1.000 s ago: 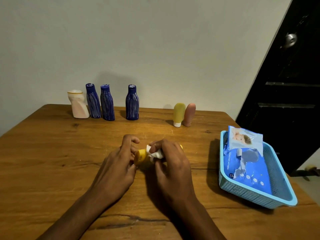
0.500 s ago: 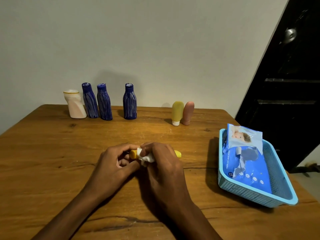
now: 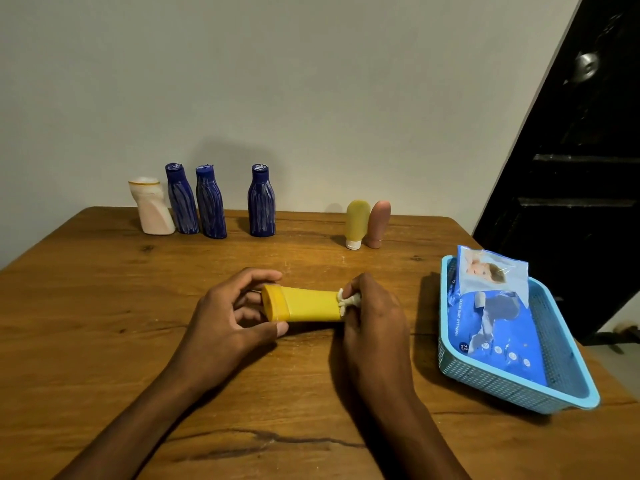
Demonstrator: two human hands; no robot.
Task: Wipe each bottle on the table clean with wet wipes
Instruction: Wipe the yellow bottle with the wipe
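Six bottles (image 3: 210, 201) stand along the table's (image 3: 86, 306) far edge. Nearer, the left hand (image 3: 227, 318) pinches the cap end of a yellow tube (image 3: 304, 304) lying sideways, while the right hand (image 3: 375, 315) grips a crumpled wipe (image 3: 344, 301) against its other end. Rightmost, a blue basket (image 3: 502, 393) holds a wipes pack (image 3: 495, 327).

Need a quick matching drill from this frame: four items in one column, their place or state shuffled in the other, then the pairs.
Items:
1. yellow tube
2. pack of wipes
3. white bottle
4. wet wipe

Places or states:
A. far left of the back row
B. lying on its side, held at the cap end by the left hand
C. bunched in the right hand
D. in the blue basket

Pairs: 1-B, 2-D, 3-A, 4-C
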